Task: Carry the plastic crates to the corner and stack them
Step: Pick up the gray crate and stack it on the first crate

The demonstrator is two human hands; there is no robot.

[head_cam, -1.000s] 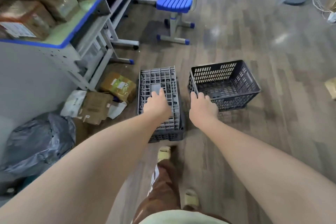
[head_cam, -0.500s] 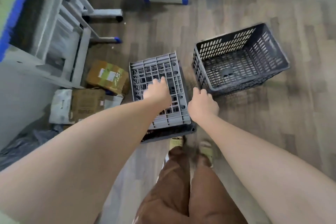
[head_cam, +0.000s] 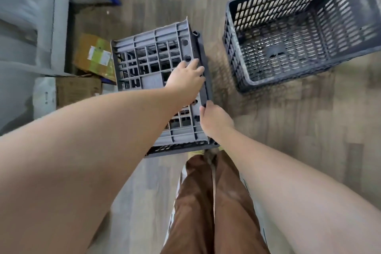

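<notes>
Head view looks straight down past brown trousers at two plastic crates on the wooden floor. One is a grey crate (head_cam: pixel 156 72) turned bottom-up, its ribbed underside facing the camera, apparently sitting on a darker piece whose edge shows along its right and near sides; whether that is a second crate I cannot tell. The left hand (head_cam: pixel 185 80) lies on the underside near its right edge, fingers (head_cam: pixel 194 64) spread and curling over that edge. The right hand (head_cam: pixel 216 121) grips the same edge nearer the body, fingers (head_cam: pixel 203 107) clenched around the dark rim. The dark open crate (head_cam: pixel 299 33) stands upright well to the right, apart from both hands.

Both hands hold one side only, so a lift from here would likely tip the grey crate and let it swing or slip free. If the lower piece is only loosely nested, it could drop away or catch. Cardboard boxes (head_cam: pixel 92 57) and a metal frame (head_cam: pixel 59 27) crowd the left side, so a tilting crate could knock into them. The person's feet sit just below the near edge, in the path of a fall.
</notes>
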